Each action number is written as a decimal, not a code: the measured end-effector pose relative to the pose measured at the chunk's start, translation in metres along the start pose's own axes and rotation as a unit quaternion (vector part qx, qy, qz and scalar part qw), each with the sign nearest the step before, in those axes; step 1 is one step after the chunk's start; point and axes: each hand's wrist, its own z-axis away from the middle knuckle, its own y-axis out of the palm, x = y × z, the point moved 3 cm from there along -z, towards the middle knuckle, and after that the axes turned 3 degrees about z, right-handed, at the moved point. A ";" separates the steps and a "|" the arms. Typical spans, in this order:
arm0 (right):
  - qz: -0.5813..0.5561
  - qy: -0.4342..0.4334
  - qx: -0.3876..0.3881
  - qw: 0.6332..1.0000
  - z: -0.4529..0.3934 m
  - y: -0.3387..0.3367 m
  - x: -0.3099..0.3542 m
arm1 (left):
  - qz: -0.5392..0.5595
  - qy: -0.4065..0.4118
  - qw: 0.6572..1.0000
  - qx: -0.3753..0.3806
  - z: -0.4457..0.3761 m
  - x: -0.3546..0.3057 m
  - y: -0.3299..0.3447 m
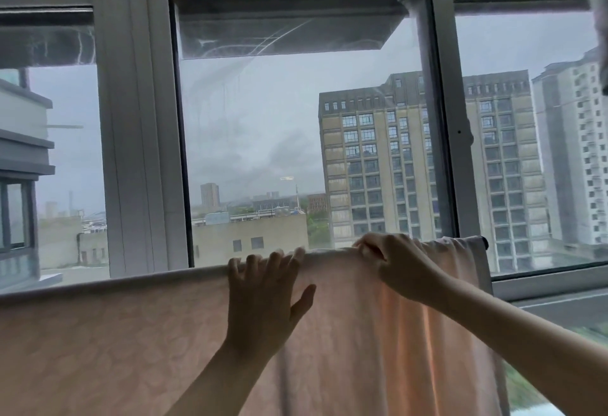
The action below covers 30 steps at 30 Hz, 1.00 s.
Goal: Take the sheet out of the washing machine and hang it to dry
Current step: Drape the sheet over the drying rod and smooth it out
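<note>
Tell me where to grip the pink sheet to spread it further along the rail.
Pinch the sheet at its top fold, beside the bunched pleats near the rail's right end, coming from above with the fingers curled over the fold as the right hand does. The left hand lies flat, steadying the smoother stretch.

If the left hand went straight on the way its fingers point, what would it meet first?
The left hand already lies flat on the sheet, fingers pointing up over the rail. Past that, the window glass probably comes first, though depth is unclear.

There is only one view — the head camera. It looks forward, slightly upward, close to the hanging sheet (345, 333) and the window (138, 139) behind it.
</note>
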 end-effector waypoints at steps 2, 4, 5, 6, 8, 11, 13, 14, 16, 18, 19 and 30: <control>-0.004 0.013 0.001 1.000 0.000 -0.004 -0.012 | 0.005 -0.001 1.000 -0.006 0.000 0.000 0.000; -0.002 0.009 -0.001 1.000 -0.001 -0.006 -0.015 | 0.009 -0.003 1.000 -0.008 0.000 -0.001 0.000; -0.002 0.004 0.000 1.000 -0.001 -0.006 -0.014 | 0.010 -0.006 1.000 -0.008 0.000 -0.001 0.001; -0.005 0.000 0.002 1.000 -0.001 -0.006 -0.014 | 0.011 -0.008 1.000 -0.007 0.000 -0.001 0.002; -0.006 -0.003 0.006 1.000 -0.002 -0.003 -0.014 | 0.012 -0.013 1.000 -0.007 0.000 -0.001 0.003; -0.012 0.002 -0.014 1.000 -0.003 -0.001 -0.013 | 0.015 -0.016 1.000 -0.011 0.000 0.001 0.005; -0.049 0.011 -0.028 0.998 -0.007 0.001 -0.010 | 0.014 -0.018 1.000 -0.012 0.000 0.002 0.005; -0.051 0.018 -0.036 0.998 -0.011 0.000 -0.009 | 0.013 -0.019 1.000 -0.011 0.000 0.002 0.005; -0.037 0.027 -0.046 0.998 -0.023 -0.001 -0.009 | 0.011 -0.019 1.000 -0.008 0.000 0.001 0.006; -0.035 0.033 -0.059 0.997 -0.038 -0.005 -0.012 | 0.013 -0.013 1.000 -0.003 -0.001 0.000 0.007; -0.037 0.037 -0.061 0.997 -0.043 -0.005 -0.013 | 0.013 -0.011 1.000 0.001 -0.001 0.000 0.007; -0.017 0.067 0.040 0.997 -0.036 -0.002 -0.040 | 0.015 -0.030 0.999 0.026 -0.016 -0.015 0.006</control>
